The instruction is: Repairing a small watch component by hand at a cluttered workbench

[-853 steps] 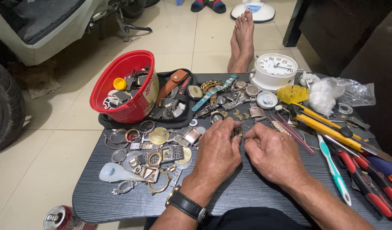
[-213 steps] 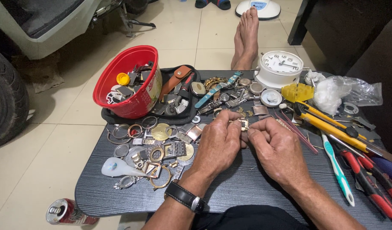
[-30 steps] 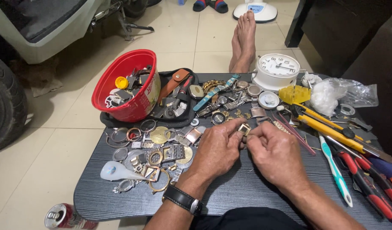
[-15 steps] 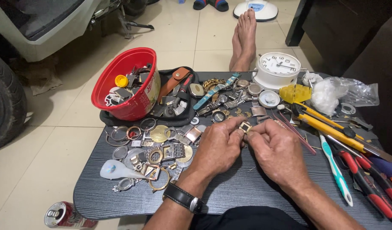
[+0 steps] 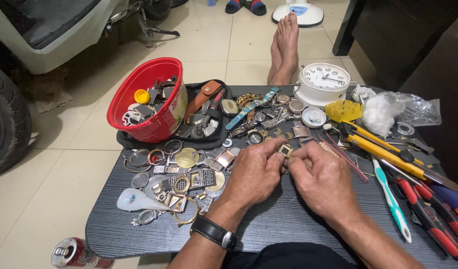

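Observation:
Both hands meet over the middle of a dark wood-grain table (image 5: 284, 229). My left hand (image 5: 253, 173), with a black wristwatch on its wrist, and my right hand (image 5: 322, 178) pinch a small square gold-coloured watch case (image 5: 286, 150) between their fingertips. The case sits just above the tabletop. Watch cases, rings and dials (image 5: 179, 174) lie scattered to the left of my left hand.
A red bowl (image 5: 148, 99) of parts sits on a black tray at the back left. A white alarm clock (image 5: 322, 82), yellow-handled tools (image 5: 383, 149), red-handled pliers (image 5: 428, 219), a toothbrush (image 5: 391, 199) and plastic bags lie to the right. Bare feet (image 5: 285, 45), a can (image 5: 72, 253) and a tyre are on the floor.
Over the last second the hands stay together on the small gold case, with only slight finger shifts. The view has drifted a little.

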